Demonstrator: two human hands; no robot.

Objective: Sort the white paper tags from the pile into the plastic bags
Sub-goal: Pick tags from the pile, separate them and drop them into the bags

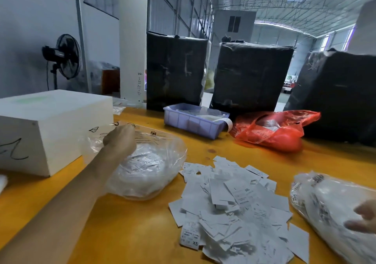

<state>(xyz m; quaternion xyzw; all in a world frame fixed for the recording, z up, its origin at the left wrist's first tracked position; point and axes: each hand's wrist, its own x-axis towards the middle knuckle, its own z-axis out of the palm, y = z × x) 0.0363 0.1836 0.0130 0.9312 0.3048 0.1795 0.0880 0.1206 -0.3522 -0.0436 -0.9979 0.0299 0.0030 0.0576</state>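
Loose white paper tags (234, 208) heaped between 2 clear plastic bags (146, 162)

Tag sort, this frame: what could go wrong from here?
1. The left hand grips the clear bag at its mouth; the film looks slack, so the opening may fold shut while loading.
2. The tag pile is loose and overlapping, with XS and XXL mixed; sizes could easily get misread.
3. The right hand rests on the second bag at the frame edge, blurred; its hold is unclear.

Yellow counter (130, 227), tag pile (234, 208) at centre, clear bags (146, 162) at nine and three o'clock (325, 206), white box (46, 129) at ten, blue tray (193, 123) and red bag (272, 131) at twelve, black bales (175, 70) behind.
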